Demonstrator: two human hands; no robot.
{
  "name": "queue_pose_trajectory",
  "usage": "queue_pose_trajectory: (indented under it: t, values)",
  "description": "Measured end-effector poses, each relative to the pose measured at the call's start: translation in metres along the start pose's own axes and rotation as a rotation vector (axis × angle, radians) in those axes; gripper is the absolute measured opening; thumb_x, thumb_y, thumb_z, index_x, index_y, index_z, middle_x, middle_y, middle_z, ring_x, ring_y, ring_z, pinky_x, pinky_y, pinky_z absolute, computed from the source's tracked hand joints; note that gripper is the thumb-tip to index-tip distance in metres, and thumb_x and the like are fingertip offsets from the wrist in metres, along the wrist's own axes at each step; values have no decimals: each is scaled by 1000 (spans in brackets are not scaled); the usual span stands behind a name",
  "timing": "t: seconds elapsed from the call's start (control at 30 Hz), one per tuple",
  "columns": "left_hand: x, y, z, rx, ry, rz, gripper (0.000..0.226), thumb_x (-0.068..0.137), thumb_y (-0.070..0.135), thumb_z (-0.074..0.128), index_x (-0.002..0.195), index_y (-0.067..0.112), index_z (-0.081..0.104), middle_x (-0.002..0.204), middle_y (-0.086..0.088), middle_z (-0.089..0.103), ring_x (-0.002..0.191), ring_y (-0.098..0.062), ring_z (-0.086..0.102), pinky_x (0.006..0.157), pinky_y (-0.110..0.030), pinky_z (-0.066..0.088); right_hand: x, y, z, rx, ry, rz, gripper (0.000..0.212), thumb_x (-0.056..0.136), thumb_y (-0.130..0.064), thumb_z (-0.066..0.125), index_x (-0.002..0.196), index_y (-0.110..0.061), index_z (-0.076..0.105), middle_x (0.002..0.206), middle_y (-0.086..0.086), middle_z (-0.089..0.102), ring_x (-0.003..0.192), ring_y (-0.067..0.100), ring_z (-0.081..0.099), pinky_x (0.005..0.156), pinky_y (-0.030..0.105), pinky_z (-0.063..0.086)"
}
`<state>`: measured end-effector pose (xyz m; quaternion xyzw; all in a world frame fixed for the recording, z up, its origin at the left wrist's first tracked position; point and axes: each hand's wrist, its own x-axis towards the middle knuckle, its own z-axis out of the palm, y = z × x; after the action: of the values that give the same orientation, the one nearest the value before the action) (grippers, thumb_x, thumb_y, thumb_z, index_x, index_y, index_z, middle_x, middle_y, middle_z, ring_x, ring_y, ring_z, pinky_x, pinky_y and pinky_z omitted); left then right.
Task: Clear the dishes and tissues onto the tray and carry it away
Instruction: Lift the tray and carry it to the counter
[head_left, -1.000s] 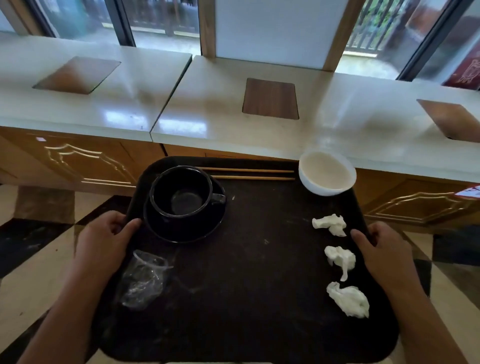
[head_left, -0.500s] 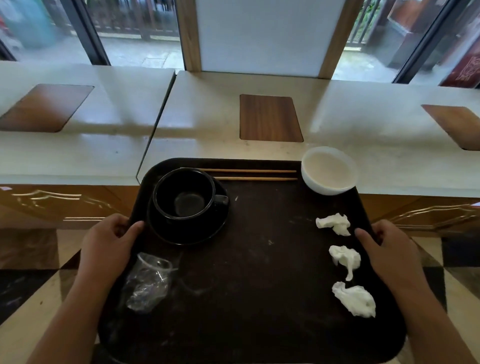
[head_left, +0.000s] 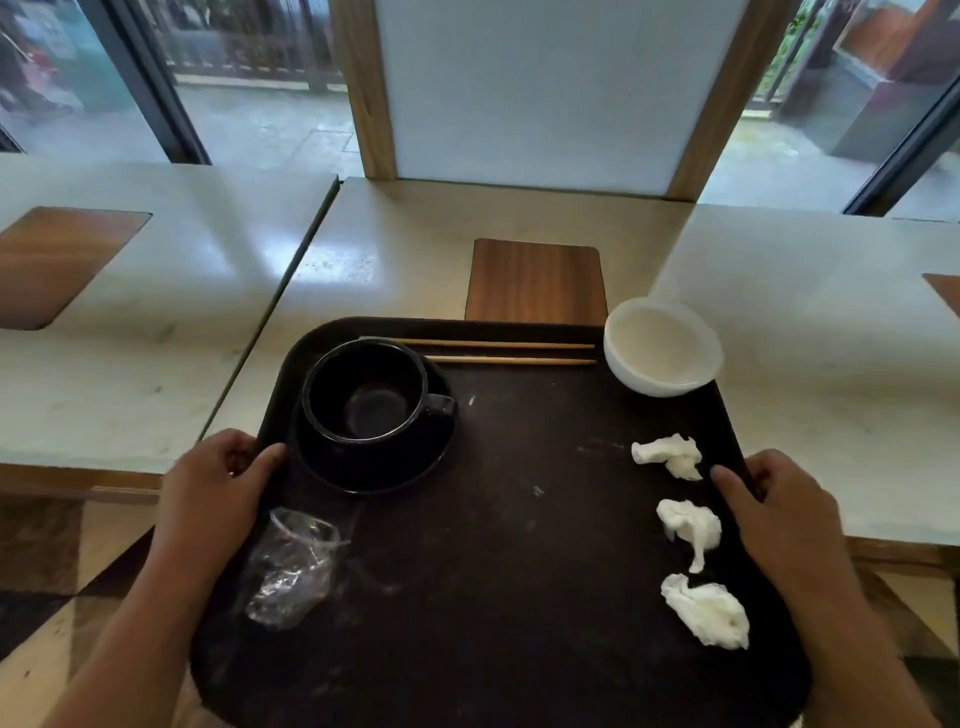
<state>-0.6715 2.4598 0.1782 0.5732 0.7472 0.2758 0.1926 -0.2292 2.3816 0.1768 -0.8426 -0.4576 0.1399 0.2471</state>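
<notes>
Both hands grip a dark tray (head_left: 519, 545) by its side rims. Left hand (head_left: 213, 493) closed on left rim, thumb on top near the saucer. Right hand (head_left: 779, 525) closed on right rim, thumb on the tray surface beside the tissues. On tray: black cup (head_left: 363, 389) on black saucer (head_left: 415, 462) at far left, two chopsticks (head_left: 498, 352) lying along far edge, white bowl (head_left: 662, 345) at far right corner, three crumpled tissues (head_left: 691, 530) in a row down the right side, crushed clear plastic cup (head_left: 293, 566) near left. Far part of the tray overlaps the pale counter (head_left: 415, 244); whether it touches, cannot tell.
</notes>
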Motion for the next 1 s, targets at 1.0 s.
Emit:
queue_pose_trajectory:
  t: [1.0]
  values:
    - [166,52,161,73,-11,0,20,89,25,70,82,7,66,66,-2,62,61,-19,57,57,-32,41,223,18,83,8,-47,88,21,92,-27,65,89,-7,59,73,7,62,67,28,55,67,34,38]
